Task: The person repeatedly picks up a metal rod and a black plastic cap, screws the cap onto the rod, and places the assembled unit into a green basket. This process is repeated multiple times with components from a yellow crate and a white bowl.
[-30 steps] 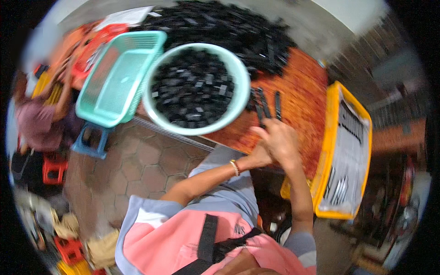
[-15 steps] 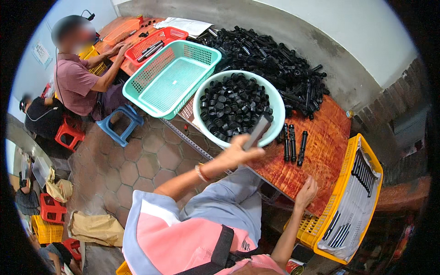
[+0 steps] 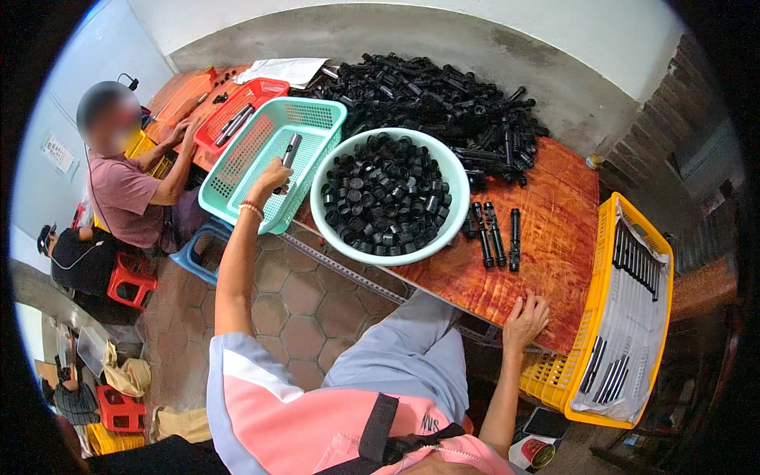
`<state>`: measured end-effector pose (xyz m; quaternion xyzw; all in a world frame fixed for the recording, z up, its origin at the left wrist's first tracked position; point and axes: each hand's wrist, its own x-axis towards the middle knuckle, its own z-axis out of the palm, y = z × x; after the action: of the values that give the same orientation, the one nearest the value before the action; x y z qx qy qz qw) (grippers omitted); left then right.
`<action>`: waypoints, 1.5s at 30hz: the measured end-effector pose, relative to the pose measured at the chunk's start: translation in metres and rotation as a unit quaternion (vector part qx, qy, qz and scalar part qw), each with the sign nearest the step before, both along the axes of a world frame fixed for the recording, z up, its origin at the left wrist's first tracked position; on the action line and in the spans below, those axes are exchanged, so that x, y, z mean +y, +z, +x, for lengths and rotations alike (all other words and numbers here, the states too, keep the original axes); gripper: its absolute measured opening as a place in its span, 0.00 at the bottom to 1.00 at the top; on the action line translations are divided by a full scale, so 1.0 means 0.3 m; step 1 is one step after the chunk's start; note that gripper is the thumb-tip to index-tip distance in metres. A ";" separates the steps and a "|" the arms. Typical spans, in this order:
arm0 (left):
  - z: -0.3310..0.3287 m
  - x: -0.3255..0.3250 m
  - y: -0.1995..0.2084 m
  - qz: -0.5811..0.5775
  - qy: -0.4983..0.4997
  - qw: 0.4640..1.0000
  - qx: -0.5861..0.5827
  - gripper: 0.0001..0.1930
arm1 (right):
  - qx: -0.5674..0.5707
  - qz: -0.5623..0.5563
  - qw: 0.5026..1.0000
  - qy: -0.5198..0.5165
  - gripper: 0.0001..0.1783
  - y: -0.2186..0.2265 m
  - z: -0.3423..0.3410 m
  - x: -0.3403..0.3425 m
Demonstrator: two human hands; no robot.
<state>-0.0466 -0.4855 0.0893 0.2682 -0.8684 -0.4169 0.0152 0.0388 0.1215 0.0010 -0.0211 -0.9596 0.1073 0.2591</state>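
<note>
Wooden table (image 3: 566, 214), red-brown: at its near edge, right hand (image 3: 527, 319), empty, fingers loosely bent; left hand (image 3: 274, 176), fingers closed around one shiny dark tube (image 3: 292, 149) over the green basket (image 3: 317, 116). Possible fault: a loose grip or hasty release could knock the tube on the basket and scratch it; its long axis runs away from the person, far end leaning slightly right. Outward: pale bowl (image 3: 461, 198) of black caps (image 3: 384, 194), black heap (image 3: 427, 99), yellow crate (image 3: 599, 285).

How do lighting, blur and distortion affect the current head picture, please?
In the head view, the grey wall band bows and the corners go black; in the head view, the lower right is dim; in the head view, the tube in the left hand catches a glint without strong smear; in the head view, the co-worker's head is blurred out.
</note>
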 end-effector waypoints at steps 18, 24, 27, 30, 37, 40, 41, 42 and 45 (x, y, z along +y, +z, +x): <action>0.033 0.031 -0.015 -0.255 0.038 0.960 0.112 0.33 | 0.005 -0.012 1.000 -0.005 0.14 -0.019 -0.001 0.003; 0.365 0.056 -0.075 -0.393 0.349 0.820 0.226 0.42 | 0.006 -0.006 1.000 -0.009 0.12 -0.019 -0.001 0.008; 0.475 -0.086 -0.268 -0.157 0.377 0.886 0.220 0.41 | 0.004 -0.008 1.000 0.012 0.12 -0.015 -0.008 -0.002; 0.425 0.075 -0.172 0.141 0.345 0.892 0.257 0.31 | 0.006 -0.005 1.000 0.005 0.13 -0.014 -0.006 0.007; 0.423 0.032 -0.125 0.201 0.324 0.893 0.239 0.29 | 0.013 -0.013 1.000 0.006 0.13 -0.012 0.000 0.001; 0.423 0.038 -0.105 0.211 0.296 0.898 0.247 0.27 | 0.009 -0.014 1.000 0.007 0.13 -0.013 0.003 0.005; 0.425 0.012 -0.127 0.243 0.248 0.901 0.261 0.28 | 0.005 -0.015 1.000 0.003 0.13 -0.013 0.003 0.010; 0.424 0.010 -0.138 0.231 0.300 0.887 0.264 0.26 | 0.010 -0.017 1.000 0.010 0.13 -0.013 -0.001 0.006; 0.436 -0.094 -0.212 0.087 0.356 0.887 0.279 0.21 | 0.024 -0.022 0.999 0.016 0.13 -0.007 -0.005 0.013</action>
<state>0.0842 -0.5138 0.0258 0.4320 -0.6346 -0.5151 0.3812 0.0372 0.1253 -0.0011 -0.0091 -0.9508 0.1328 0.2796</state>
